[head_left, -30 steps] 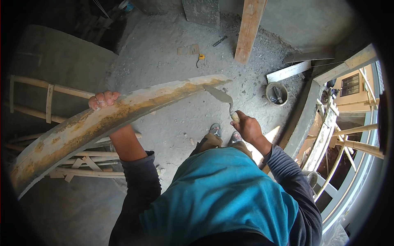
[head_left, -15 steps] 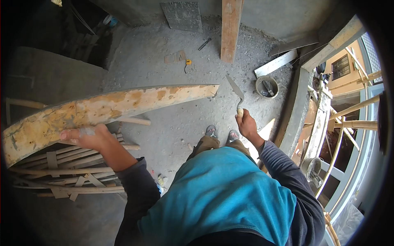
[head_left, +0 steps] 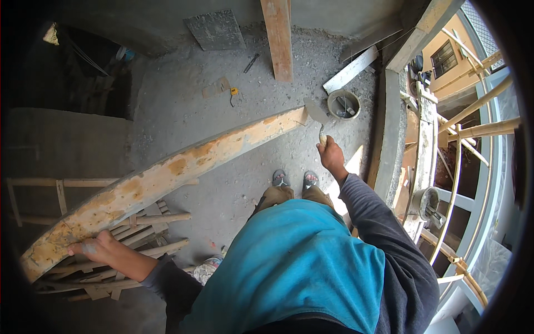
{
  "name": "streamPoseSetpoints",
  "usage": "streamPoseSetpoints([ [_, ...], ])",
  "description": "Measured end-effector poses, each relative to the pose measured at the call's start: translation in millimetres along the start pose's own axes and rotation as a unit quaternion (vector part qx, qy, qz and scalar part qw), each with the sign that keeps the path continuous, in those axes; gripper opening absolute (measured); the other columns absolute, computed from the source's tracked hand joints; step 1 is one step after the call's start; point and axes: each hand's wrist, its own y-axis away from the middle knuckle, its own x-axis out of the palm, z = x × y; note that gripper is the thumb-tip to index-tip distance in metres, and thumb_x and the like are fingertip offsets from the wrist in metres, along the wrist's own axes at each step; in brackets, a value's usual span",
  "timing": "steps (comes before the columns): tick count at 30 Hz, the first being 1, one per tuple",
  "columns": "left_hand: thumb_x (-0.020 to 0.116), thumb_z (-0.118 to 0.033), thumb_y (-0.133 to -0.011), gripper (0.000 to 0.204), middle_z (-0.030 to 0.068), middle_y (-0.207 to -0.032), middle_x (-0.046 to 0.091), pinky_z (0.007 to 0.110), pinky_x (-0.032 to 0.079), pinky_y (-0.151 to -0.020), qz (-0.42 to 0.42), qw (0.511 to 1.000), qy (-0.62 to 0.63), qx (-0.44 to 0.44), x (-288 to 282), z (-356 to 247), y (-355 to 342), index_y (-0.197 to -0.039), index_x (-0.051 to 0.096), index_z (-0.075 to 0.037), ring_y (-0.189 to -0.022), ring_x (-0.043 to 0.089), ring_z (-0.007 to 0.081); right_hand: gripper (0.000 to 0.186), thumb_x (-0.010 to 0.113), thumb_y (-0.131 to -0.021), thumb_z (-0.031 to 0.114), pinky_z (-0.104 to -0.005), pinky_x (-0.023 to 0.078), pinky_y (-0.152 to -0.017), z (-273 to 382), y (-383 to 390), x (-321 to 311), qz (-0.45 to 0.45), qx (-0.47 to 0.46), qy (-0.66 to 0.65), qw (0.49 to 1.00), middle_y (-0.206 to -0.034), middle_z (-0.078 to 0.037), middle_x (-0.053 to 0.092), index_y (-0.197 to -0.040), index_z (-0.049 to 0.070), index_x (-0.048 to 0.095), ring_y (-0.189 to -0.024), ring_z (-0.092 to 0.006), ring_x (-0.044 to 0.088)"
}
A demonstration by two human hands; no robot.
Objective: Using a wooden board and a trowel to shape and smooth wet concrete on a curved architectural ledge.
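left hand [head_left: 97, 250] clamps the long plaster-caked plank [head_left: 167, 178]; right hand [head_left: 332, 156] grips a trowel [head_left: 316, 114] at 1 o'clock. one-handed, the plank may tip and fall.

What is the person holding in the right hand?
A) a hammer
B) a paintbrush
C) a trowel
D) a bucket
C: the right hand grips the handle of a trowel, whose flat blade sits by the end of the long curved plank.
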Motion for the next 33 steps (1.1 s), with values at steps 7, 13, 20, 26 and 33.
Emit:
streamPoseSetpoints([
  [7,0.043,-0.073,-0.088,0.094,0.0137,-0.151,0.036,0.057,0.031,-0.112,0.015,0.997,0.061,-0.053,2,14,6,-0.150,0.027,-0.004,-0.135,0.039,0.0345,0.046,0.065,-0.086,0.028,-0.0489,0.051,-0.078,43,25,-75,0.067,-0.161,0.012,0.985,-0.097,-0.025,0.067,-0.125,0.006,0.053,-0.093,-0.0424,0.064],
  [13,0.048,-0.077,-0.083,0.100,0.0116,-0.154,0.033,0.058,0.029,-0.113,0.040,0.997,0.058,-0.025,9,25,20,-0.150,0.028,-0.006,-0.135,0.038,0.0352,0.049,0.065,-0.087,0.030,-0.0468,0.052,-0.077,98,84,-71,0.118,-0.325,-0.117,0.931,-0.094,-0.022,0.066,-0.130,0.010,0.052,-0.090,-0.0415,0.064],
  [20,0.061,-0.078,-0.070,0.109,0.0093,-0.154,0.032,0.058,0.026,-0.115,0.068,0.986,0.126,-0.080,-8,25,-10,-0.150,0.030,-0.011,-0.137,0.033,0.0326,0.042,0.063,-0.089,0.028,-0.0516,0.050,-0.076,5,14,-72,-0.011,-0.064,0.029,0.998,-0.090,-0.027,0.066,-0.121,0.004,0.051,-0.088,-0.0448,0.064],
  [26,0.061,-0.080,-0.069,0.113,0.0085,-0.155,0.030,0.058,0.025,-0.115,0.071,0.986,0.123,-0.090,-10,30,-7,-0.151,0.027,-0.011,-0.138,0.032,0.0331,0.048,0.066,-0.087,0.026,-0.0489,0.051,-0.077,26,22,-82,0.009,-0.118,0.010,0.993,-0.094,-0.026,0.066,-0.127,0.004,0.051,-0.088,-0.0435,0.064],
  [33,0.047,-0.081,-0.079,0.103,0.0095,-0.156,0.029,0.059,0.029,-0.113,0.060,0.991,0.090,-0.074,2,33,12,-0.151,0.029,-0.010,-0.137,0.036,0.0338,0.043,0.066,-0.084,0.022,-0.0420,0.053,-0.080,106,88,-88,0.153,-0.395,-0.142,0.895,-0.104,-0.018,0.065,-0.123,0.005,0.055,-0.093,-0.0374,0.065],
])
